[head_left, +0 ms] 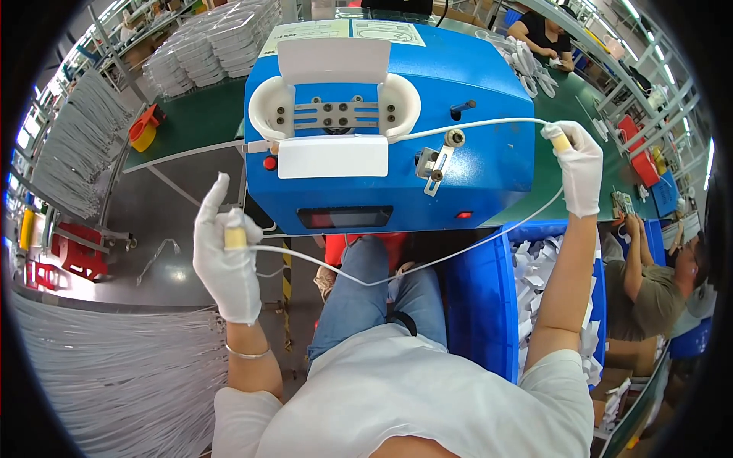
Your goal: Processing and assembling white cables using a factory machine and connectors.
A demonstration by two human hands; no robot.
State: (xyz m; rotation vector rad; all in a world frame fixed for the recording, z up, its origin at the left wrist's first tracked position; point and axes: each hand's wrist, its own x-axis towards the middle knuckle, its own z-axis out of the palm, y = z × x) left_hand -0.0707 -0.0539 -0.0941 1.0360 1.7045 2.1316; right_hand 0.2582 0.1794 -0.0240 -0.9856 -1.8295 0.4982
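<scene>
White cable (427, 263) hangs in a long loose loop between the two gloved hands, in front of the blue machine (489, 91) that stands on the green desk (191, 122). The left hand (227, 263) pinches one yellowish end of the cable, with the forefinger sticking up; the right hand (578, 164) is closed around the other end, near the right side of the machine. From there the cable goes left across the machine top to the white winding fixture (334, 107).

I think the slack loop can catch on the person's knee, or on the rim of the blue bin (481, 305), because it sags low between them. If one hand pulls too early, the cable may also slip off the small metal guide (435, 162).

Under the white cover plate (333, 156) nothing is visible, so I cannot tell how the cable sits there. The fisheye rim bends and cuts off the bundles of cables at the left. The contents of the bin are only white, unclear shapes
</scene>
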